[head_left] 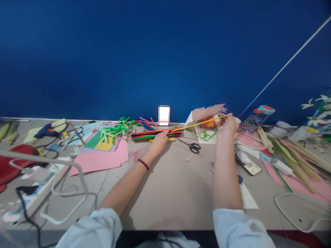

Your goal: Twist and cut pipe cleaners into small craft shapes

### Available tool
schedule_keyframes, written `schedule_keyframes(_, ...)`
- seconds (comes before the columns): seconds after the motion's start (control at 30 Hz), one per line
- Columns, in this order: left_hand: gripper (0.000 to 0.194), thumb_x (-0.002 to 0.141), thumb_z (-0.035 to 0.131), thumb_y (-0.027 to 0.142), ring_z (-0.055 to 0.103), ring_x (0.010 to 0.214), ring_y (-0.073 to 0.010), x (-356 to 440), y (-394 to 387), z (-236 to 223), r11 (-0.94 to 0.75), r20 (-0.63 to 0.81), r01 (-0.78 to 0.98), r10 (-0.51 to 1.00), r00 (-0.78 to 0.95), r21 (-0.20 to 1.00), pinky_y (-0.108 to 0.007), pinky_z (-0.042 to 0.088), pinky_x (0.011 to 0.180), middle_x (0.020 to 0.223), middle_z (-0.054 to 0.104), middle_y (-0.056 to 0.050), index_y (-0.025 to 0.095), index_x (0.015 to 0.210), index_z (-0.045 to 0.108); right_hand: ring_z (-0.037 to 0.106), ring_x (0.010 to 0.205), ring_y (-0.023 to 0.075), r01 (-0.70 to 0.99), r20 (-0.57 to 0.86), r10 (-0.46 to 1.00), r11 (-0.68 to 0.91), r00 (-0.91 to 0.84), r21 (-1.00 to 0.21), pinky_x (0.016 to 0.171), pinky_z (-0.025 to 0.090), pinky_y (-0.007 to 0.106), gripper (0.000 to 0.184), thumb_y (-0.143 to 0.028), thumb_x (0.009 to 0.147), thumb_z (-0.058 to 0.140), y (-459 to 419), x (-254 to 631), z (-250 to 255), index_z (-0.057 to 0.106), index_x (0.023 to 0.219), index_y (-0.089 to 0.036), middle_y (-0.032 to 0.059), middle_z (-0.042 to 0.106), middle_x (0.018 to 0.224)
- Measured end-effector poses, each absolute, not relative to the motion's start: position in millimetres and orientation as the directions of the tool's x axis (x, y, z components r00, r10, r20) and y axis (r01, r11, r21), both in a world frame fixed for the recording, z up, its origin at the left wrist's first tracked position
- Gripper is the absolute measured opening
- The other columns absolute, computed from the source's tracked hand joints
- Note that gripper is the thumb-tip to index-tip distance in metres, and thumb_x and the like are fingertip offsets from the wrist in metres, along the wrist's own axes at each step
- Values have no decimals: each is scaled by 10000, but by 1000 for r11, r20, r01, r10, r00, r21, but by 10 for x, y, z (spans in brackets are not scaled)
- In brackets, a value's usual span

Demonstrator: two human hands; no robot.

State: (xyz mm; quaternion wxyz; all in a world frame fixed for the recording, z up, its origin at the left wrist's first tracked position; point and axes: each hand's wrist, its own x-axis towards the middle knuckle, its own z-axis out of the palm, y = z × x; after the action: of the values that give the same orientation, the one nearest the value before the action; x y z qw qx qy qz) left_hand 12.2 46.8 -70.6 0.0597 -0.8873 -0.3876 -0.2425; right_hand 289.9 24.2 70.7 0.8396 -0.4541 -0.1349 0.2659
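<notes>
You have one yellow stem [192, 124] pinched by its far end in your right hand [227, 125], right of centre in the frame. It slants up to the right, from the bundle [141, 136] of coloured stems at the middle of the frame, passing in front of the orange bottle [209, 124]. Your left hand [159, 139] lies over the bundle's right half, fingers stretched out; you can't tell from here whether they grip or merely press.

The step in hand looks like drawing that single stem out from the rest. The next move probably calls for a steady left hand on the bundle and a smooth pull along the stem's own line, so it comes clear without bending or dragging others. Mind the scissors [194, 147], just below and right of the bundle.
</notes>
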Motion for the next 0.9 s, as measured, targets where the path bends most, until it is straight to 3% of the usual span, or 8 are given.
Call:
schedule_keyframes(0.1,198,910,416,180,431,1291,-245,123,467,-719,-682,482,725,669,565,97,-438,366,1049,1378,482,-138,145,890,609,445,408,51,-108,111,283,656,953,-747,378,320,145,118,-185,906,380,26,2831,966,402,792,-205,-57,552,562)
schedule_keyframes(0.2,227,925,395,213,423,1293,-229,112,453,-705,-686,512,711,671,537,153,-435,345,1066,1370,492,-122,156,879,611,449,416,64,-14,243,233,748,942,-664,380,317,151,151,-222,925,334,-170,2741,1148,363,777,-231,-91,442,495)
schedule_keyframes(0.33,247,937,368,237,466,1233,-213,86,392,-603,-690,598,655,676,430,308,-446,334,1056,1247,581,-109,172,897,602,301,303,57,-211,289,570,654,769,-726,321,218,180,113,-240,899,396,-247,2534,1209,384,787,-239,-123,318,451)
schedule_keyframes(0.43,271,936,374,317,601,850,-174,94,322,-489,-640,524,531,765,374,555,-333,474,799,873,647,-72,168,890,595,216,276,40,-322,307,803,510,510,-798,307,145,184,160,-319,822,542,-169,2293,1127,404,802,-239,-139,293,447)
schedule_keyframes(0.53,321,921,372,420,455,499,-96,140,264,-373,-425,336,287,889,312,859,-217,386,497,595,469,35,173,861,567,215,293,34,-316,215,943,291,253,-903,319,165,188,218,-381,768,586,-67,2006,970,436,761,-222,-122,324,465)
schedule_keyframes(0.6,339,880,425,491,331,420,-70,173,243,-288,-266,222,108,925,307,958,-196,278,416,539,351,67,176,830,541,202,308,39,-281,144,981,176,130,-944,335,177,198,216,-388,777,528,-19,1827,844,460,688,-203,-107,296,441)
schedule_keyframes(0.77,403,859,388,553,166,383,-53,165,209,-49,52,-26,-68,944,328,996,-202,113,381,509,262,75,183,726,479,227,369,74,-57,112,981,104,-157,-993,386,176,210,308,-358,809,354,49,1591,572,432,557,-199,-55,273,401)
schedule_keyframes(0.9,383,856,400,537,163,385,-54,87,183,44,43,-17,-76,949,315,996,-199,105,384,496,266,75,190,701,448,207,388,81,109,9,959,41,-283,-993,399,190,209,281,-282,800,335,88,1582,494,411,543,-197,-52,247,421)
